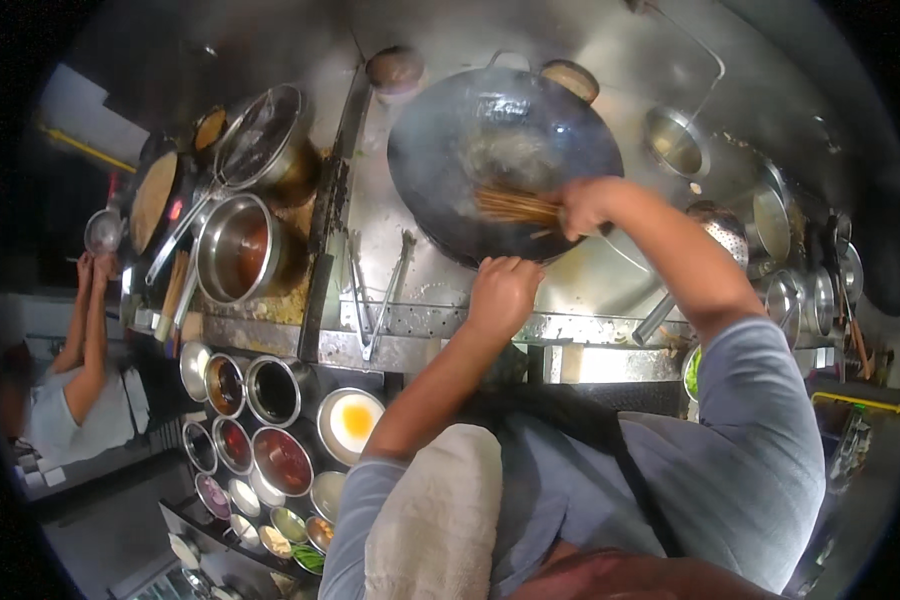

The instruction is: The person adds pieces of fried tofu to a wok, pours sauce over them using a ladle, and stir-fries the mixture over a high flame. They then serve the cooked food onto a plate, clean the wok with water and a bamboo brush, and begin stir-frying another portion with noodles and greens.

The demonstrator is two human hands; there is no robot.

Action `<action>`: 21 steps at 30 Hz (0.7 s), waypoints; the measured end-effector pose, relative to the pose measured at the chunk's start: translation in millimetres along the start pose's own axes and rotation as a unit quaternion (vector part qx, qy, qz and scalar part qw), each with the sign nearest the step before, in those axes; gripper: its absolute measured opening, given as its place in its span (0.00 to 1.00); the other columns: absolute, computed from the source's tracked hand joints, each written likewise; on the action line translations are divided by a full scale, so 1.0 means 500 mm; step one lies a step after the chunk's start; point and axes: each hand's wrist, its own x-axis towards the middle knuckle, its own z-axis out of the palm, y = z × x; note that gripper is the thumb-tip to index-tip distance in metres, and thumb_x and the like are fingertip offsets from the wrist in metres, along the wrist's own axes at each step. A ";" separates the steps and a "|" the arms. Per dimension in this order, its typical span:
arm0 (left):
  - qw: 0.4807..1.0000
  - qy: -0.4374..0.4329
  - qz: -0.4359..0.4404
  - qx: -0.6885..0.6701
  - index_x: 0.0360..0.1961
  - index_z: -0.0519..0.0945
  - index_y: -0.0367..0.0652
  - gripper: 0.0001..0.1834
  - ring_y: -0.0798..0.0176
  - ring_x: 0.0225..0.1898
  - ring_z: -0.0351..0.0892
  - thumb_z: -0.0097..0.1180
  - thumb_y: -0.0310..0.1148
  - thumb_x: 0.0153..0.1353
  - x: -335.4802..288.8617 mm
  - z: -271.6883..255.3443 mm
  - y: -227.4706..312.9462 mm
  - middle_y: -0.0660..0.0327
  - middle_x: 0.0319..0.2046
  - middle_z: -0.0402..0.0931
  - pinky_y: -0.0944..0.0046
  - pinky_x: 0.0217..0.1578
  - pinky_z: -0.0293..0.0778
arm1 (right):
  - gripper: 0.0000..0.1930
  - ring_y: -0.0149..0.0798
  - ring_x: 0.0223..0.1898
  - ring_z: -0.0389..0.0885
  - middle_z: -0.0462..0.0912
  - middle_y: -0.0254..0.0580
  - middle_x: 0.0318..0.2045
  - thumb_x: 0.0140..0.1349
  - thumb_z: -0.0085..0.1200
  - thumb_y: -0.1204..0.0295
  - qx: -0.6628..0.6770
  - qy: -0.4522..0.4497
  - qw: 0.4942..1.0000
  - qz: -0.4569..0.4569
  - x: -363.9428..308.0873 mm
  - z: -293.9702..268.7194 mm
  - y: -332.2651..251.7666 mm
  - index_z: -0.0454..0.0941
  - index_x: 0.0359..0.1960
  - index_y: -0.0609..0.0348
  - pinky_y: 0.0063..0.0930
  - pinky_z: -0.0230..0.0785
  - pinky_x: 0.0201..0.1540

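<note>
Wok point(500, 150) is sitting on the steel table point(390, 210); my left hand point(502, 292) is closing on its near rim while my right hand point(582, 205) is gripping the bamboo brush point(515, 207). I am scrubbing best with the rim steadied.

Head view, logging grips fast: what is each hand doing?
Left hand: closed on the near rim of the wok.
Right hand: closed around a bamboo brush inside the wok.
</note>
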 end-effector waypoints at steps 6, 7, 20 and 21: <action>0.985 0.160 -0.038 -0.061 0.49 0.80 0.36 0.17 0.52 0.41 0.81 0.64 0.36 0.64 -0.108 -0.076 0.013 0.51 0.46 0.79 0.53 0.47 0.75 | 0.52 0.54 0.55 0.83 0.82 0.62 0.53 0.55 0.65 0.62 0.271 0.292 0.909 0.123 -0.273 0.269 0.025 0.48 0.79 0.50 0.41 0.74 0.58; 0.985 0.159 -0.033 -0.063 0.49 0.80 0.36 0.17 0.52 0.41 0.81 0.64 0.36 0.64 -0.123 -0.068 -0.008 0.51 0.46 0.79 0.53 0.47 0.75 | 0.51 0.52 0.55 0.83 0.81 0.61 0.54 0.55 0.65 0.62 0.338 0.346 0.867 0.118 -0.286 0.349 0.000 0.48 0.78 0.53 0.39 0.73 0.59; 0.626 0.086 -0.486 -0.604 0.41 0.72 0.31 0.08 0.57 0.29 0.81 0.49 0.25 0.64 -0.018 0.013 -0.002 0.50 0.31 0.78 0.61 0.26 0.78 | 0.42 0.41 0.48 0.83 0.84 0.52 0.49 0.54 0.64 0.65 0.643 0.304 0.688 0.145 -0.330 0.734 -0.216 0.64 0.72 0.60 0.31 0.73 0.55; 0.625 0.104 -0.480 -0.606 0.41 0.72 0.31 0.08 0.58 0.29 0.80 0.50 0.26 0.65 -0.019 -0.003 0.019 0.50 0.31 0.78 0.61 0.26 0.78 | 0.41 0.36 0.44 0.81 0.83 0.45 0.46 0.55 0.63 0.70 0.640 0.355 0.667 0.139 -0.350 0.724 -0.211 0.63 0.73 0.61 0.28 0.73 0.50</action>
